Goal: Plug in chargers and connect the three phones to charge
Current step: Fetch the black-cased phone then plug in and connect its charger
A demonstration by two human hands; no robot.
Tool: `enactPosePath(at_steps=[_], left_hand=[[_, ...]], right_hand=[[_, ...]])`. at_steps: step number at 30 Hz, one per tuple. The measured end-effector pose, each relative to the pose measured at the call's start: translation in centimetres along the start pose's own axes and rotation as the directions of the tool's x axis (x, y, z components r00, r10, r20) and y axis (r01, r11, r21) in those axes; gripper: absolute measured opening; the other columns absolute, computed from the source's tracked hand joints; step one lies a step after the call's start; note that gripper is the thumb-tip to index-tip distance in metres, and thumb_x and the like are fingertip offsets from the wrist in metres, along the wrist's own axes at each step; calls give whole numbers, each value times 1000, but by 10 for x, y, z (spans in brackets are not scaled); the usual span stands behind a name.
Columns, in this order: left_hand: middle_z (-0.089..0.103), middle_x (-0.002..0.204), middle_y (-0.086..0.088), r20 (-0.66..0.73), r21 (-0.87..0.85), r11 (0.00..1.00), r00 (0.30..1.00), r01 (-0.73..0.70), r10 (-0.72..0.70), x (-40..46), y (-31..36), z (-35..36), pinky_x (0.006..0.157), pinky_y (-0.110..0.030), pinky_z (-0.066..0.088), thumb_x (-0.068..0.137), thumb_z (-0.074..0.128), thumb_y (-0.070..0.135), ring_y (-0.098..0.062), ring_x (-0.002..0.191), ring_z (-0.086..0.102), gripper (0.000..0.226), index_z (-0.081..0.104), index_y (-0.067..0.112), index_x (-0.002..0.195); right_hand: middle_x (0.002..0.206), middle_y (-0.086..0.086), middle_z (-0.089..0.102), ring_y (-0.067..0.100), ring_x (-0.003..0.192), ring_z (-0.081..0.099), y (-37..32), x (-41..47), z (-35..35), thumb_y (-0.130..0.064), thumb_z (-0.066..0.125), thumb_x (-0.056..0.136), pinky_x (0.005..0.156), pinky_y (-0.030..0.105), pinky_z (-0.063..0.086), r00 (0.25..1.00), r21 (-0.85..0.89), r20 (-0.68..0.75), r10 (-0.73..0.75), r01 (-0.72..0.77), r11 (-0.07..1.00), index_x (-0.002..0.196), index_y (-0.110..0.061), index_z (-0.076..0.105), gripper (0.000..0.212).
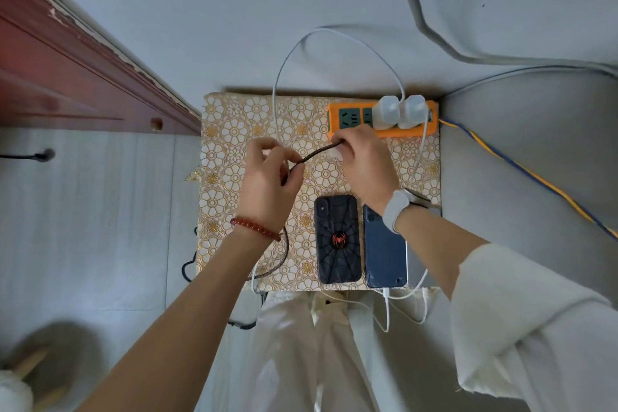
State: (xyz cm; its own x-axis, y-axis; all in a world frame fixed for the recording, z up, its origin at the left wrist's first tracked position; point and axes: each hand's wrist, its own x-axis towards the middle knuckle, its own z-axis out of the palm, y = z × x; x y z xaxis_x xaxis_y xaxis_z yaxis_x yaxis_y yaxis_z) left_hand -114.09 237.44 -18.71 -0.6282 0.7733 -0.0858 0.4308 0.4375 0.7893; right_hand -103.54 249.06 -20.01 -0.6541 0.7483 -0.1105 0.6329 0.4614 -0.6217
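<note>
A small table [234,130] with a gold flower cloth stood mid-frame. On it lay an orange power strip [347,124] at upper right and three phones [338,239] side by side at lower right.

third phone [416,264]: mostly hidden under the blue phone [384,244] and the right forearm; only a silver strip shows
right hand [363,164] grip: holds a white piece, too covered to tell what it is
braided cable [321,152]: far end lost inside that hand; lower run passes behind the left wrist
strip [354,117]: right sockets covered by two white chargers
bottom-left corner: blurred shapes, cannot tell
</note>
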Motion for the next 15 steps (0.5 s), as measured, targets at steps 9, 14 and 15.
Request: enactPosePath(at_steps=[9, 14, 15], left_hand=[[60, 103, -16, 106, 119, 992, 994, -47, 35, 29, -13, 1, 73, -19, 42, 84, 52, -3, -15, 75, 52, 17, 65, -1, 93], [61, 98, -20, 13, 150, 988, 999, -48, 46, 46, -20, -7, 72, -20, 39, 85, 47, -5, -27, 86, 58, 19, 65, -3, 91], [61, 98, -20, -4, 147, 988, 999, -45, 46, 48, -20, -8, 71, -18, 37, 85, 47, -5, -26, 84, 57, 18, 64, -4, 92]], right_hand=[[95, 21, 67, 32, 87, 63, 14, 5, -25, 1, 49, 87, 78, 37, 52, 961, 4, -272, 55, -56, 998, 96, 3, 64, 18], [96, 21, 68, 32, 89, 64, 16, 7, -25, 3, 49, 86, 77, 27, 46, 958, -28, -279, 61, -71, 997, 97, 3, 65, 20], [96, 21, 69, 31, 89, 64, 16, 7, -24, 3, 49, 86, 77, 25, 45, 956, -28, -284, 69, -80, 996, 98, 3, 66, 21]])
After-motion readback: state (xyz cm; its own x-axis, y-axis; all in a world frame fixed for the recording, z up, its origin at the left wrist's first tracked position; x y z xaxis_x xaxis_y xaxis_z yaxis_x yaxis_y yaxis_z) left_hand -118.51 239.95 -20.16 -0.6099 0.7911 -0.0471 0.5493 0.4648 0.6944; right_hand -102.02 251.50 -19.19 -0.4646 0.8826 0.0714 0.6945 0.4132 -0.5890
